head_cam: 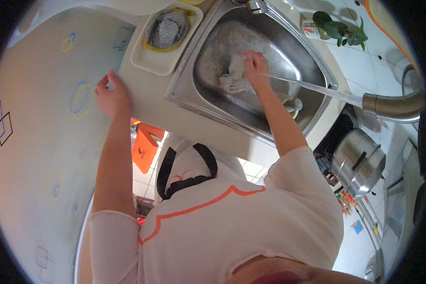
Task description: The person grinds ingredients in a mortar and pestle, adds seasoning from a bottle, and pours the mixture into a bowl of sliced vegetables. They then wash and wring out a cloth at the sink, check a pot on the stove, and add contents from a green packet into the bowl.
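Observation:
My right hand (pixel 257 69) is inside the stainless steel sink (pixel 184 85), its fingers closed on a wet white cloth (pixel 234 81) that spreads over the basin floor. From a metal faucet spout (pixel 390 106) on the right, a stream of water (pixel 316 87) runs into the basin and meets that hand near the wrist. My left hand (pixel 113 96) hovers at the counter's left end, beside a pale panel (pixel 49 142) with printed outlines. Its fingers are loosely curled, with a gap by the thumb and nothing visible in them.
A white tray (pixel 142 60) left of the sink holds a yellow-rimmed container (pixel 165 30) with grey mesh. Under my right forearm sits a partly hidden object (pixel 294 104). A potted plant (pixel 337 30) stands beyond the sink; a lidded steel pot (pixel 358 163) is at right.

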### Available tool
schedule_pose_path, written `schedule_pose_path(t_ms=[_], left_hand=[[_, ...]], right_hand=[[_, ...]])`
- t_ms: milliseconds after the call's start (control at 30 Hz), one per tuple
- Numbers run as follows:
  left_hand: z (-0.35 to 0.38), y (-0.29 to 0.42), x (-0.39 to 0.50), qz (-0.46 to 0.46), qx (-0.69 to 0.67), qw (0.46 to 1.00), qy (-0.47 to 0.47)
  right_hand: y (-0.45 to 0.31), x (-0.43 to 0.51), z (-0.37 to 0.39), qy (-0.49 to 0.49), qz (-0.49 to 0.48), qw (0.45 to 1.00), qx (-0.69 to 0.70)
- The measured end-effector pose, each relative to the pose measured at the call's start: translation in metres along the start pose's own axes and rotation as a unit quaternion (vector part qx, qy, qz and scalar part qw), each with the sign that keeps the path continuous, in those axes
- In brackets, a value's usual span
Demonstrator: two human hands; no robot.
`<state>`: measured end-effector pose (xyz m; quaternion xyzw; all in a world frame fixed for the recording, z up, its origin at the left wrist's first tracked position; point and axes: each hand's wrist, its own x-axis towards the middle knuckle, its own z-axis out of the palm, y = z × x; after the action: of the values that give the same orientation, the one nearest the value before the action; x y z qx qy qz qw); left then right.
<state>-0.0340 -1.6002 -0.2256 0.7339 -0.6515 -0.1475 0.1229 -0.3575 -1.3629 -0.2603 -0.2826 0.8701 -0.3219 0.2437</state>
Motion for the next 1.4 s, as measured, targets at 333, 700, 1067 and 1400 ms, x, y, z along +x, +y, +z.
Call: schedule_pose_path(t_ms=[333, 700, 1067, 1400], left_hand=[[0.001, 0.007, 0.008, 0.053, -0.029, 0.998, 0.010], [-0.006, 0.003, 0.003, 0.007, -0.011, 1.000, -0.022], [0.004, -0.001, 0.007, 0.014, -0.038, 0.999, -0.024], [-0.005, 0.008, 0.014, 0.013, -0.006, 0.999, -0.034]], right_hand=[[-0.009, 0.037, 0.060, -0.073, 0.005, 0.979, -0.189], [0.000, -0.061, -0.011, -0.175, -0.193, 0.926, -0.273], [0.012, 0.017, 0.041, 0.015, -0.029, 0.997, -0.066], [0.017, -0.011, 0.035, -0.223, -0.264, 0.833, -0.432]])
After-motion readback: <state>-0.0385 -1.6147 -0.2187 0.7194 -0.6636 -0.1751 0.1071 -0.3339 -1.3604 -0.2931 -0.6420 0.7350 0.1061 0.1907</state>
